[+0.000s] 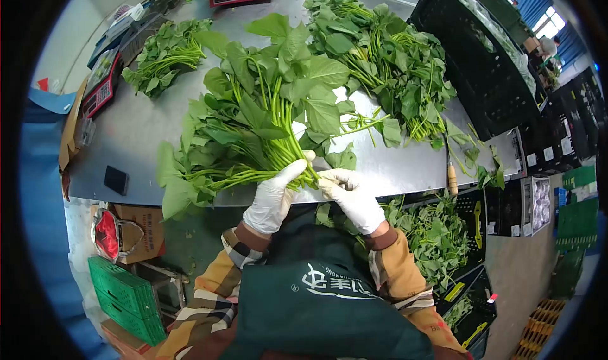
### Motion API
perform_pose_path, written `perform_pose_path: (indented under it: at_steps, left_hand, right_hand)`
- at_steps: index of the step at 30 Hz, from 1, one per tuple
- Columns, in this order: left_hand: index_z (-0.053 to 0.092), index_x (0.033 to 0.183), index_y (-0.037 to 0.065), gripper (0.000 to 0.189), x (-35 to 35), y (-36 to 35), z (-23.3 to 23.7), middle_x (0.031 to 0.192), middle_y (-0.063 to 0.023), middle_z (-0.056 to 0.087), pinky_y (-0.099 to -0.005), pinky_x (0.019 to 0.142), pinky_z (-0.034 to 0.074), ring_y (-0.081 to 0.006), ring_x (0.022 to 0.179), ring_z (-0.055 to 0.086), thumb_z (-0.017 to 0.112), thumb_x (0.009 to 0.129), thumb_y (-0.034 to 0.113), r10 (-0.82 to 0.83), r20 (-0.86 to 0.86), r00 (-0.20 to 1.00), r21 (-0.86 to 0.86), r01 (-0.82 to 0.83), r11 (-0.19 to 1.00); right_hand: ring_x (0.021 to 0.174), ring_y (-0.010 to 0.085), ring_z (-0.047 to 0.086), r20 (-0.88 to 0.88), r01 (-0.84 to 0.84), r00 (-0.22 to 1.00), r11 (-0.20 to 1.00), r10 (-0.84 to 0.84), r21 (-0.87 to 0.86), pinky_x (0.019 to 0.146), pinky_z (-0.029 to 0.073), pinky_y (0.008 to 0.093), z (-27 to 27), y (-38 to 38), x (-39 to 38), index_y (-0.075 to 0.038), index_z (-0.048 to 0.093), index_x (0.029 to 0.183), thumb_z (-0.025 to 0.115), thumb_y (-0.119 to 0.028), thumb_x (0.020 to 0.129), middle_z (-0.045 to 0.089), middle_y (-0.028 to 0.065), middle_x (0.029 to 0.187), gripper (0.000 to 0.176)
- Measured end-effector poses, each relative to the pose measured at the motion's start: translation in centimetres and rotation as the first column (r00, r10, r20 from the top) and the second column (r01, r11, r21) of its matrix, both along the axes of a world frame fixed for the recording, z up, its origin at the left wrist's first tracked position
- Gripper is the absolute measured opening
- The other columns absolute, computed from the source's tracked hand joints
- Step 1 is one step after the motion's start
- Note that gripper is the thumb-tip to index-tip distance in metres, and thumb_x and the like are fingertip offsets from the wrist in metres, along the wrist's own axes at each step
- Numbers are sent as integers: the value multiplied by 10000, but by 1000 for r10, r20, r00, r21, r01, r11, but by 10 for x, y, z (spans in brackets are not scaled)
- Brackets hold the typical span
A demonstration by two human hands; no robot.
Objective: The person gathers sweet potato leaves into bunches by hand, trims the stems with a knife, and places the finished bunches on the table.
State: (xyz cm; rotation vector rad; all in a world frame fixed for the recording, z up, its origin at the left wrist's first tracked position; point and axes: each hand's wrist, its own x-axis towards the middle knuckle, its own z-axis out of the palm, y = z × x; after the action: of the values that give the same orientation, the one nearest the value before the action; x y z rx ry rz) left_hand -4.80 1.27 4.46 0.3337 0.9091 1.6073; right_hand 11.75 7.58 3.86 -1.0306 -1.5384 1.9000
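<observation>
Where my left hand (pixel 272 198) sits: clenched round the stems of my bunch of leafy greens (pixel 266 113).
My right hand (pixel 351 195): fingertips pinching the stem ends.

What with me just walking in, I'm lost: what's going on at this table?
A person in white gloves holds a bunch of leafy greens at the near edge of a steel table. The left hand grips its stems; the right hand pinches the stem ends. Two more piles of greens lie farther back, a knife to the right.
</observation>
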Motion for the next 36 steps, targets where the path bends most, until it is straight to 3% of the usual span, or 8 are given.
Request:
perform_pose_path:
  at_steps: [6, 14, 18, 19, 24, 26, 30, 36]
  left_hand:
    - [654, 1113, 24, 223, 1, -4, 4, 1088, -60, 675, -294, 913, 474, -150, 1009, 615, 592, 899, 31, -51, 46, 998, -24, 52, 998]
    - [653, 1078, 14, 171, 18, -12, 16, 1039, -35, 661, -262, 853, 484, -118, 923, 606, 576, 935, 67, -65, -434, 899, 22, 83, 996]
    - [620, 1162, -14, 237, 22, -21, 3, 1125, -66, 642, -281, 936, 464, -147, 1031, 586, 544, 950, 60, -135, -847, 514, -57, 166, 984]
    - [610, 1186, -20, 258, 21, -22, 6, 1157, -77, 638, -286, 961, 455, -158, 1064, 584, 537, 952, 57, -160, -867, 472, -88, 172, 981]
    - [597, 1173, -40, 263, 14, -1, 3, 1123, -79, 641, -320, 964, 458, -183, 1020, 602, 518, 971, 109, -94, -423, 901, -5, 101, 995]
    - [617, 1149, -52, 268, 5, 6, 23, 1100, -96, 663, -338, 948, 471, -192, 1023, 619, 539, 957, 118, -72, 96, 993, -17, 74, 997]
    - [617, 1106, -37, 217, 8, 10, 3, 1058, -127, 668, -336, 897, 501, -209, 981, 628, 602, 896, 14, -38, 378, 925, -114, 87, 990]
    - [636, 1100, -38, 222, 15, 17, 9, 1061, -124, 679, -316, 891, 505, -201, 990, 637, 620, 890, 33, -13, 143, 990, -50, 21, 999]
  right_hand:
    - [755, 57, 571, -9, -17, 1000, 998, 16, -69, 695, 466, 209, 0, 1, 6, -7, 673, 1027, 673, -106, 872, 672, 3, 863, 184]
    - [748, 75, 579, 156, -2, 988, 999, -5, 47, 702, 474, 229, -2, 2, 4, 5, 671, 991, 673, -94, 860, 674, 22, 849, 164]
    - [746, 107, 577, 87, -42, 996, 928, 10, 370, 698, 486, 271, -13, 3, 7, 17, 668, 982, 656, -82, 862, 676, 39, 847, 156]
    - [743, 130, 570, 294, -190, 956, 780, 8, 597, 703, 488, 293, -13, 8, 6, 25, 658, 993, 636, -66, 865, 675, 41, 845, 159]
    - [681, 42, 493, -17, 63, 998, 998, -63, -9, 637, 425, 215, 1, -2, 3, -18, 663, 975, 642, -145, 893, 581, -33, 738, 153]
    - [691, 49, 504, -80, 82, 994, 995, -77, 61, 649, 433, 221, 15, -4, 10, -21, 668, 965, 657, -186, 901, 587, -35, 745, 177]
    - [688, 51, 517, 181, -9, 983, 995, -10, 100, 657, 436, 219, 40, 2, 38, -23, 679, 955, 644, -232, 921, 611, -31, 753, 215]
    - [691, 58, 549, 441, -76, 895, 997, 70, -5, 617, 451, 219, 38, 10, 128, -9, 689, 976, 648, -208, 918, 642, -6, 767, 211]
